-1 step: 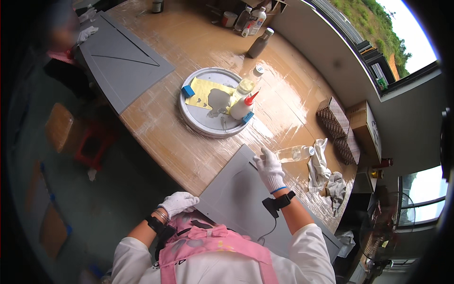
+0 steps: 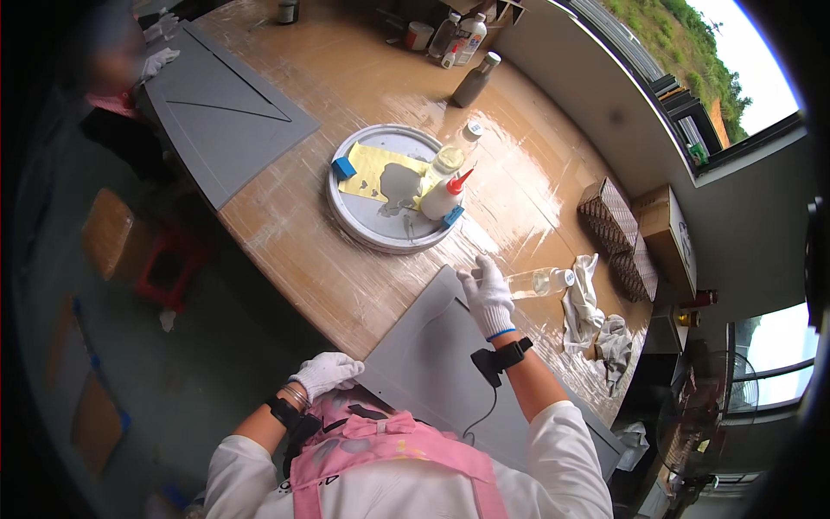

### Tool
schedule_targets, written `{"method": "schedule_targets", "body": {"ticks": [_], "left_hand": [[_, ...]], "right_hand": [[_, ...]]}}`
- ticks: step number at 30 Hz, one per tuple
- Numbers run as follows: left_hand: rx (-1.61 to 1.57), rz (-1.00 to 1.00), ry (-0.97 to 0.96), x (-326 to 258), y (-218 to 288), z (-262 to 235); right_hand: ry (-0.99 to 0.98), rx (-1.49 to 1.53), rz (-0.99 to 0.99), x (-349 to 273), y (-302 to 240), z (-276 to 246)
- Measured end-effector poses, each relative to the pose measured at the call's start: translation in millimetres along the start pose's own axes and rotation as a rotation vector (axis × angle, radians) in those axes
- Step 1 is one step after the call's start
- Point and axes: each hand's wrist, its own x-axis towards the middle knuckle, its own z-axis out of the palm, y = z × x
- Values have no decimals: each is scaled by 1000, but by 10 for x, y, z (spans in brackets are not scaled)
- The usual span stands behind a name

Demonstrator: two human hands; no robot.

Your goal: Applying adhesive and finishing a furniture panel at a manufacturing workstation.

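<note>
A large grey panel point(image 2: 424, 355) lies in front of me, partly over the near edge of the table and against my apron. My left hand point(image 2: 328, 372), in a white glove, is closed on the panel's left corner. My right hand point(image 2: 489, 301), gloved too, is over the panel's far part with its fingers apart; nothing shows in it. Beside that hand a clear bottle point(image 2: 538, 283) with liquid lies on its side. Beyond the panel, a round grey lid-like tray point(image 2: 353, 208) carries yellow sandpaper point(image 2: 367, 164), a white glue bottle point(image 2: 439, 202) with a red tip, and blue blocks point(image 2: 343, 168).
Crumpled gloves point(image 2: 584, 303) lie to the right, near patterned boxes point(image 2: 618, 238). Several bottles point(image 2: 471, 39) stand at the back, with a grey bottle point(image 2: 475, 80) nearer. At far left, a co-worker's gloved hand point(image 2: 159, 62) touches another grey panel point(image 2: 229, 130). A red stool point(image 2: 171, 268) stands below.
My right hand has shifted slightly left and away from me, and its fingers have spread a little. The left hand and the panel have stayed in place.
</note>
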Motion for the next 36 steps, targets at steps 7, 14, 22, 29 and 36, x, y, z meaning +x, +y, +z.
{"method": "schedule_targets", "body": {"ticks": [7, 14, 22, 29, 36], "left_hand": [[-52, 30, -54, -21, -48, -51], [-47, 87, -84, -4, -111, -166], [-64, 86, -99, 14, -168, -154], [-23, 31, -59, -15, -128, 1], [-66, 81, 99, -38, -177, 281]], "right_hand": [[253, -207, 43, 965, -429, 550], [265, -163, 44, 1085, -384, 641], [213, 190, 100, 889, 91, 442], [-76, 460, 124, 160, 528, -30], [-538, 1355, 98, -187, 694, -149]]}}
